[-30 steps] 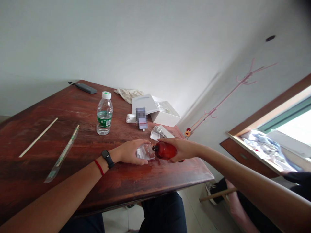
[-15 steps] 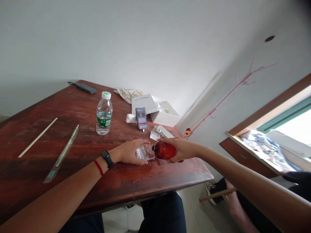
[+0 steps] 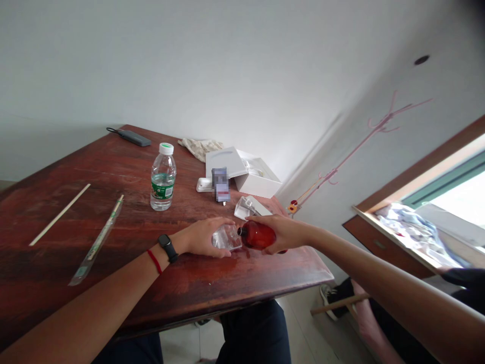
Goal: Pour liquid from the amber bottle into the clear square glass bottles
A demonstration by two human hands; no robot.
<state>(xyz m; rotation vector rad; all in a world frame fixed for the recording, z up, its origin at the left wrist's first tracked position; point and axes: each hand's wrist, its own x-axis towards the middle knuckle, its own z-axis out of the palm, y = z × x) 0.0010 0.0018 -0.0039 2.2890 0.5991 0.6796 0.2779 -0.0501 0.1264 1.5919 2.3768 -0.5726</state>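
Note:
Low over the table's front right part, my left hand (image 3: 206, 236) is closed round a clear plastic container (image 3: 227, 237), tilted with its opening toward the right. My right hand (image 3: 282, 233) grips a translucent red bottle (image 3: 259, 235), tipped on its side with its dark neck pointing left at the container's mouth. The neck is at or just inside the rim; I cannot tell which. Whether liquid is flowing does not show. Behind my hands lies a small clear and white pump-like piece (image 3: 248, 205), partly hidden by my right hand.
A water bottle (image 3: 162, 177) stands upright left of centre on the wooden table (image 3: 182, 288). Chopsticks (image 3: 60, 215), one wrapped set (image 3: 96, 240), a grey power bank (image 3: 134, 137), a cloth (image 3: 199, 148) and a white box (image 3: 261, 182) lie about. Another person's leg (image 3: 369, 323) is at right.

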